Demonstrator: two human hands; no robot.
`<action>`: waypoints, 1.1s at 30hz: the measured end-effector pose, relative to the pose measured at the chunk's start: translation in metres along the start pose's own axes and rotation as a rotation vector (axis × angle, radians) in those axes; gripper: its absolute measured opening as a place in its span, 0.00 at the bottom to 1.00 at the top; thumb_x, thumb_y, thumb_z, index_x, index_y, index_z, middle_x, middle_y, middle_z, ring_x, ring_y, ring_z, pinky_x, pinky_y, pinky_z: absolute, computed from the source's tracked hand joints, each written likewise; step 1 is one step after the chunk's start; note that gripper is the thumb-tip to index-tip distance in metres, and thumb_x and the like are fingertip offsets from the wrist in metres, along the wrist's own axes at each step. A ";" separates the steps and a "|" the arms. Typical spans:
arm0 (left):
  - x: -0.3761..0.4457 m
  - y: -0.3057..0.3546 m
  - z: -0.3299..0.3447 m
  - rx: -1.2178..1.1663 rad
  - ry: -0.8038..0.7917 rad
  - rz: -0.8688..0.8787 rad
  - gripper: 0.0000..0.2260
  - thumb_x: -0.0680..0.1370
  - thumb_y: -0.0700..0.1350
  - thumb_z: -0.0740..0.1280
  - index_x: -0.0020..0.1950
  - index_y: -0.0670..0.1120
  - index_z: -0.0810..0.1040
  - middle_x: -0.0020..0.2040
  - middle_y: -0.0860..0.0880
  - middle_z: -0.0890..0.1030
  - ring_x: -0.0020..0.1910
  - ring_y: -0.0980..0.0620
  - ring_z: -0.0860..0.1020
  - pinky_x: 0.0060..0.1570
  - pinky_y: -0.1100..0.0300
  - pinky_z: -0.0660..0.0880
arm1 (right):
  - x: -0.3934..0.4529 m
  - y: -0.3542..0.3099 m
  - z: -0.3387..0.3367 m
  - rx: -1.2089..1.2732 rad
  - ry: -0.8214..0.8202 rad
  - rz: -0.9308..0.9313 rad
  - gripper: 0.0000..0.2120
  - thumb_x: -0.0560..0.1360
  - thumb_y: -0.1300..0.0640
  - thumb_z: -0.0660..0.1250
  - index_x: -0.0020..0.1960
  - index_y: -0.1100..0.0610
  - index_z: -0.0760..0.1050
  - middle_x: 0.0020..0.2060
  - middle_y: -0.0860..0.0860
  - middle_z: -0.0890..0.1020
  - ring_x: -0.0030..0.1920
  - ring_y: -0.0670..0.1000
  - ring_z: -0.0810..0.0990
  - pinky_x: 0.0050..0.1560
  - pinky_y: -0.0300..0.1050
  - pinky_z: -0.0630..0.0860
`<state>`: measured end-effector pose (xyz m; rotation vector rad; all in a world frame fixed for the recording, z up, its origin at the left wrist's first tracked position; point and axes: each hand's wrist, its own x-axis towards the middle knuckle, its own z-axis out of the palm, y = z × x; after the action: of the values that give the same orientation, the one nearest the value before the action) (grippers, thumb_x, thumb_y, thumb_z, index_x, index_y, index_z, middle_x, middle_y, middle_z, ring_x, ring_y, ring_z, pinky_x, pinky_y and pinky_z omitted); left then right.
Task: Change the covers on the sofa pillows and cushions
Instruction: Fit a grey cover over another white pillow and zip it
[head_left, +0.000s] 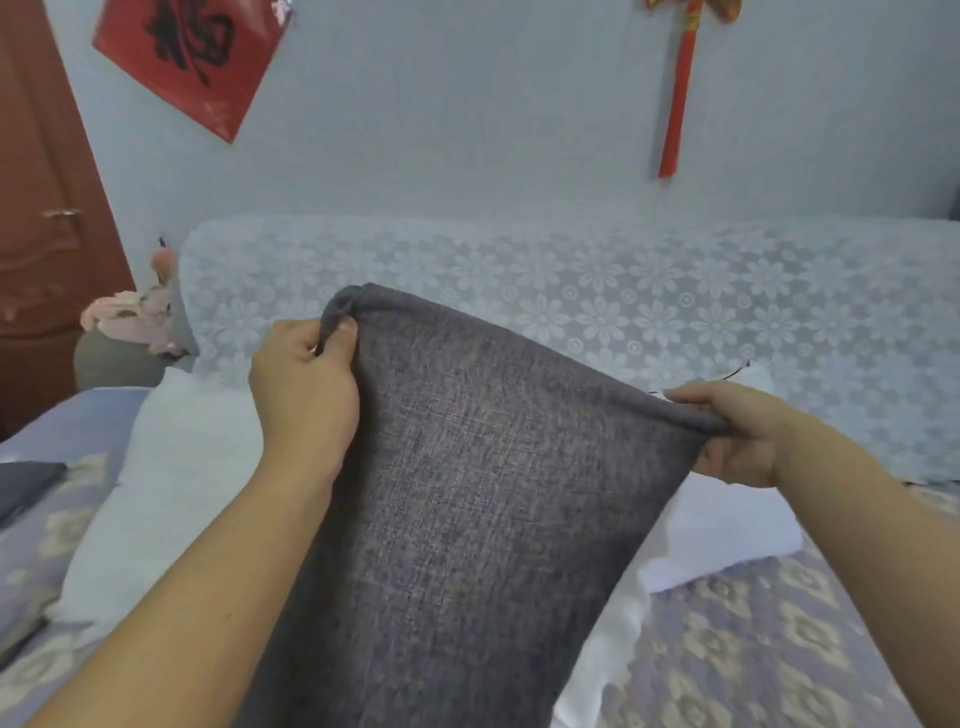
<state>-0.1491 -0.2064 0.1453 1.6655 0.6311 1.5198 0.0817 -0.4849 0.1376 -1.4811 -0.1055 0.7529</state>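
A dark grey woven cushion cover is held up in front of me over the sofa seat. My left hand pinches its upper left corner between thumb and fingers. My right hand grips the upper right corner. A white bare pillow lies on the seat behind and left of the cover. A second white pillow or folded white cloth lies to the right, partly hidden by the cover and my right arm.
The sofa seat has a purple patterned cloth; its backrest wears white floral lace. A dark grey folded item lies at the far left. Pink things sit on the left armrest. A brown door stands left.
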 end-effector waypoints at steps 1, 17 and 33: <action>0.005 -0.002 0.003 0.016 0.002 -0.006 0.19 0.81 0.48 0.67 0.33 0.42 0.69 0.40 0.48 0.72 0.35 0.58 0.68 0.38 0.58 0.64 | 0.001 0.003 0.001 -0.001 -0.028 0.015 0.06 0.78 0.60 0.67 0.43 0.58 0.80 0.36 0.51 0.82 0.35 0.50 0.81 0.36 0.44 0.81; -0.009 -0.017 0.010 0.254 -0.296 -0.070 0.39 0.78 0.60 0.69 0.82 0.58 0.49 0.79 0.49 0.54 0.79 0.50 0.56 0.77 0.49 0.56 | 0.064 0.062 0.034 0.017 0.105 -0.052 0.12 0.75 0.50 0.72 0.50 0.59 0.82 0.50 0.56 0.86 0.52 0.57 0.83 0.46 0.51 0.82; -0.126 -0.041 0.014 0.641 -0.403 0.819 0.09 0.80 0.46 0.64 0.40 0.49 0.71 0.37 0.52 0.72 0.38 0.48 0.70 0.45 0.51 0.69 | -0.008 0.011 0.113 -0.761 0.060 -0.980 0.11 0.81 0.47 0.63 0.59 0.48 0.80 0.55 0.40 0.82 0.56 0.41 0.78 0.55 0.37 0.71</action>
<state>-0.1501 -0.2852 0.0381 2.8799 0.2067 1.4899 0.0139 -0.3937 0.1451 -1.8713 -1.0802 -0.1771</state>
